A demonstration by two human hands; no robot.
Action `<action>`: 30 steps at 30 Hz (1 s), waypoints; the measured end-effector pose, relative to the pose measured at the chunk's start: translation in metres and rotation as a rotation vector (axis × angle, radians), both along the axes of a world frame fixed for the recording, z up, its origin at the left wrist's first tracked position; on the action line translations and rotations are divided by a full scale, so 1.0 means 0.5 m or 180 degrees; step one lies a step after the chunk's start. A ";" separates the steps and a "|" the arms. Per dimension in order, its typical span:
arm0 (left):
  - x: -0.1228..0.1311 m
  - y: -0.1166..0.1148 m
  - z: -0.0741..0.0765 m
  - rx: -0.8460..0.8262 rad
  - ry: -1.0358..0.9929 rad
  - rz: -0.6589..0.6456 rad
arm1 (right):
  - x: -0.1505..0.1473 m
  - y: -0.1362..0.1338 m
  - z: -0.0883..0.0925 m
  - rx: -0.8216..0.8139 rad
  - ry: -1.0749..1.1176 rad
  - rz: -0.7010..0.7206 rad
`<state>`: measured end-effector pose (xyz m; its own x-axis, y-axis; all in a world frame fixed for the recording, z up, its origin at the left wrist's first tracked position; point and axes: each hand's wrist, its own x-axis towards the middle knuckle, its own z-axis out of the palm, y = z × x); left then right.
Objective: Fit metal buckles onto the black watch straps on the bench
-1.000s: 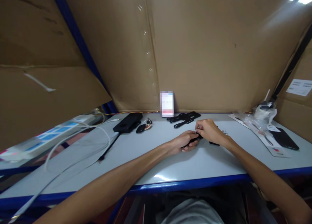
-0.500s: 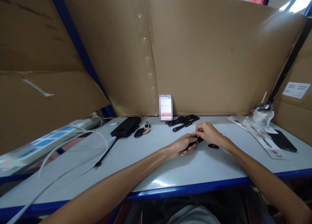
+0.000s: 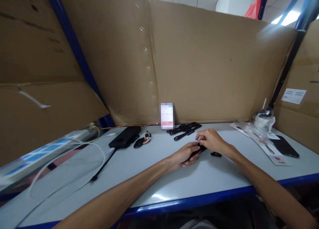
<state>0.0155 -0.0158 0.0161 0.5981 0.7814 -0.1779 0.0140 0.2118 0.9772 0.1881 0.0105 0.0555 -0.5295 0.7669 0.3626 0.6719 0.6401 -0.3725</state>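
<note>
My left hand is wrapped round a glossy black handle-like piece, mostly covered by the fingers; its kind does not show clearly. At the far end of that piece, the bent fingers of my right hand are pinched together. Whatever lies between those fingertips is too small or hidden to make out. A small flat black part rests on the table below my right hand. Several similar black handled pieces lie in a pile behind my hands.
A lit phone leans on the cardboard wall. To the left are a black box-shaped device, keys, white cables and a power strip. Another phone, clear packaging and a wrapped roll lie right.
The camera view has tilted slightly up and to the right, so things sit lower and further left. Both hands stay at the black piece, my right fingers shifting slightly at its end.
</note>
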 end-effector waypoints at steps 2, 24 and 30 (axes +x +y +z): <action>0.001 -0.003 0.001 0.0008 0.0040 0.0033 | -0.002 0.001 -0.003 -0.0015 -0.0051 -0.0102; -0.002 -0.005 0.003 0.0002 0.0022 0.0062 | 0.025 -0.004 0.011 0.0076 -0.0217 -0.0034; -0.002 -0.005 0.006 -0.0005 0.0066 0.0022 | 0.023 -0.010 0.014 -0.0244 0.0004 0.0337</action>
